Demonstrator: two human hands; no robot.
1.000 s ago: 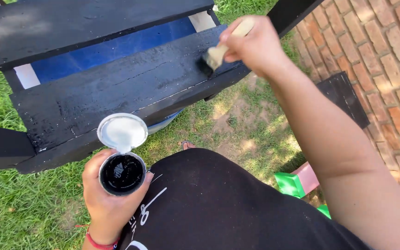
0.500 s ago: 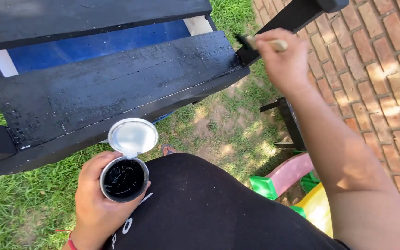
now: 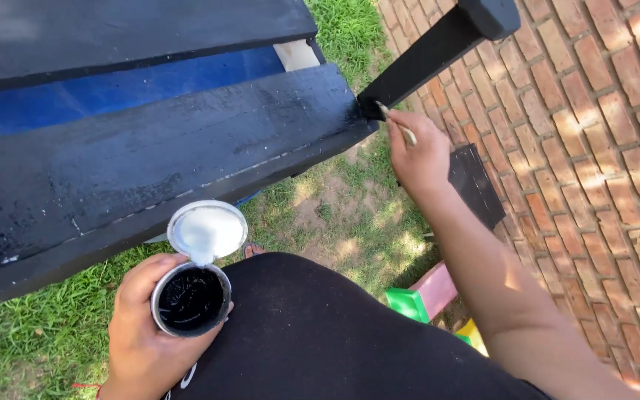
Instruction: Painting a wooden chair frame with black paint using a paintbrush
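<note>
Two hands engaged: your right hand (image 3: 418, 157) grips a brush (image 3: 396, 123), its handle pinched in closed fingers, bristles against the black post (image 3: 438, 52). Your left hand (image 3: 146, 333) clasps the open paint can (image 3: 190, 298) beside the plank (image 3: 164, 159).

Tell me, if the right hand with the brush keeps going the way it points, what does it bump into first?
Probably the black-painted wooden beam: the right hand aims its paintbrush there, and the bristles look like they touch it.

Left hand (image 3: 142, 333) low beside the lap, fingers curled in a round grip, palm turned inward, right arm stretched forward and bare, right hand (image 3: 418, 152) raised ahead, fingers pinched closed, wrist slightly bent
</note>
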